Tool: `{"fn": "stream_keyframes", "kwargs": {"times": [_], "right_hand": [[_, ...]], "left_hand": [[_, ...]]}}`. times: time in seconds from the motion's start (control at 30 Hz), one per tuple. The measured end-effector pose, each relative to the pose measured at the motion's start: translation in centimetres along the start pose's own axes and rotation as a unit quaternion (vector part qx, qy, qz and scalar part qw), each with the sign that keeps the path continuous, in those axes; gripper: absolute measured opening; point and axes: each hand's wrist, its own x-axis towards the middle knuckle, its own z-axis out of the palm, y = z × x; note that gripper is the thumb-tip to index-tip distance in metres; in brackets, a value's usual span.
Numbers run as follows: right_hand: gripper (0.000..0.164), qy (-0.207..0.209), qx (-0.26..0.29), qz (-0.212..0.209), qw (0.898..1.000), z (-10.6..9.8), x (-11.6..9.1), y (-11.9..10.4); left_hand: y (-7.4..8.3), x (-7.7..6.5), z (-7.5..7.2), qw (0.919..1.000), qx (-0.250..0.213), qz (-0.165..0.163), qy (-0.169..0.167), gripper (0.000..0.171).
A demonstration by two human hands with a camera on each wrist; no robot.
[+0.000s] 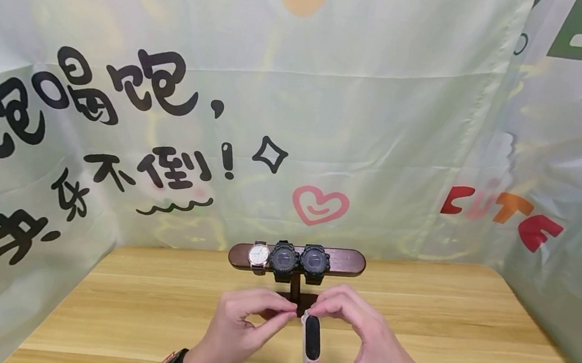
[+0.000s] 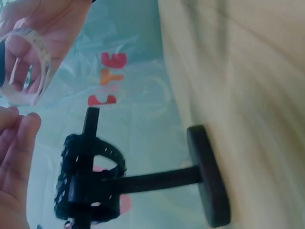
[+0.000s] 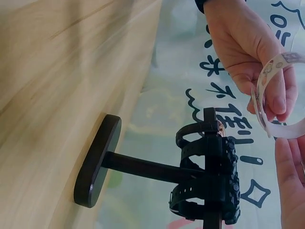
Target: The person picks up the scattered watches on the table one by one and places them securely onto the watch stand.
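My right hand (image 1: pixel 366 349) holds a smart band (image 1: pixel 312 338) upright between thumb and fingers; it has a black oval face and a pale strap. In the left wrist view the patterned strap (image 2: pixel 45 71) forms a loop, with the right hand (image 2: pixel 59 28) around it. My left hand (image 1: pixel 246 323) is just left of the band, thumb and index fingertips close together. Its fingers (image 2: pixel 26 138) look fairly straight below the loop in the left wrist view, with a small gap and nothing visible between them. In the right wrist view the left hand (image 3: pixel 252 52) shows behind the strap (image 3: pixel 264 90).
Behind the hands stands a dark wooden watch stand (image 1: pixel 349 262). Its bar carries a light-faced watch (image 1: pixel 259 255) and two black watches, one in the middle (image 1: pixel 283 258) and one to its right (image 1: pixel 315 260). Printed cloth (image 1: pixel 379 137) surrounds the wooden table (image 1: pixel 441 313).
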Motion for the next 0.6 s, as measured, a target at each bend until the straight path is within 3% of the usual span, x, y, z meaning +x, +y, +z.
{"fn": "stream_keyframes", "kwargs": {"times": [0.37, 0.6], "right_hand": [[0.064, 0.004, 0.026, 0.044, 0.999, -1.2, -0.1, 0.4], [0.064, 0.006, 0.033, 0.068, 0.997, -2.0, -0.2, 0.9]], "left_hand": [[-0.7, 1.6, -3.2, 0.9958, 0.082, -0.037, 0.020, 0.030], [-1.8, 2.0, -5.8, 0.9794, 0.183, -0.084, 0.016, 0.043]]}}
